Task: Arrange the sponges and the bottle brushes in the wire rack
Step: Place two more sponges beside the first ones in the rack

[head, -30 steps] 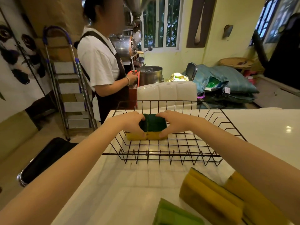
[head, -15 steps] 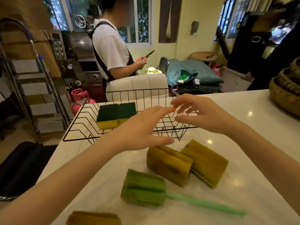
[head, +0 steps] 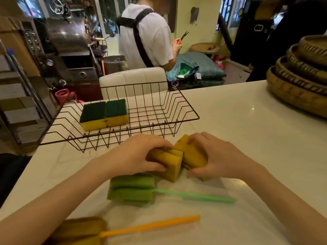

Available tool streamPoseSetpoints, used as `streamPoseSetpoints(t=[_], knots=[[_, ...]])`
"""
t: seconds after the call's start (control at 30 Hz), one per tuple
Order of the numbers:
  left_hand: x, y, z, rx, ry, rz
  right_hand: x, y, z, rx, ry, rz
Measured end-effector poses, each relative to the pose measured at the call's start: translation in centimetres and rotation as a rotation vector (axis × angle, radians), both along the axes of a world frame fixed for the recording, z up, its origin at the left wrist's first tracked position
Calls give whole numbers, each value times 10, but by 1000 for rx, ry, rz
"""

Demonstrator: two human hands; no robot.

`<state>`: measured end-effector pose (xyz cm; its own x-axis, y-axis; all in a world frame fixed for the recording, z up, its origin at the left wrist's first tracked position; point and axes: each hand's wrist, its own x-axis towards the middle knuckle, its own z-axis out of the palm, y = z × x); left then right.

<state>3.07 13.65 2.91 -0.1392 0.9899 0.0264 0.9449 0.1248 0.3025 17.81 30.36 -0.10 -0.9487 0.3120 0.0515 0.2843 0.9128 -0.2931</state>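
A black wire rack [head: 178,119] stands on the white counter [head: 247,131]. Two yellow sponges with dark green tops [head: 104,113] lie side by side in its left part. In front of the rack, my left hand [head: 138,152] grips one yellow sponge [head: 169,163] and my right hand [head: 215,154] grips a second yellow sponge [head: 192,154]; the two sponges touch. Nearer me lie a green bottle brush [head: 134,190] with a long green handle and an orange bottle brush [head: 85,228] with an orange handle.
Stacked woven baskets [head: 299,76] sit at the counter's right. A white chair back [head: 132,80] stands behind the rack. A person in a white shirt [head: 146,36] holds scissors beyond it. A stepladder [head: 19,96] stands at the left.
My hands let go of the two green-topped sponges in the rack, drew back toward me and closed on the two yellow sponges on the counter. The view tilted down.
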Motion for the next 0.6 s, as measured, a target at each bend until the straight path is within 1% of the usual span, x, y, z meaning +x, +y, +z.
streamPoseSetpoints(t=[0.07, 0.1, 0.17, 0.27, 0.37, 0.43, 0.5, 0.6], knots=[[0, 0, 0, -15, 6, 0, 1, 0, 1, 4, -9, 6], [0, 0, 0, -20, 14, 1, 1, 2, 2, -54, 2, 1], [0, 1, 0, -31, 29, 4, 1, 4, 8, -295, 53, -77], [1, 3, 1, -40, 23, -1, -2, 11, 13, -667, 149, -264], [1, 3, 1, -39, 11, -9, -2, 20, 10, -880, 121, -360], [2, 3, 1, -39, 7, -9, -2, 24, 5, -914, 97, -375], [2, 3, 1, -40, 10, -10, -2, 25, 0, -887, 59, -384], [1, 2, 0, -34, 6, -13, -2, 27, -2, -717, 22, -405]])
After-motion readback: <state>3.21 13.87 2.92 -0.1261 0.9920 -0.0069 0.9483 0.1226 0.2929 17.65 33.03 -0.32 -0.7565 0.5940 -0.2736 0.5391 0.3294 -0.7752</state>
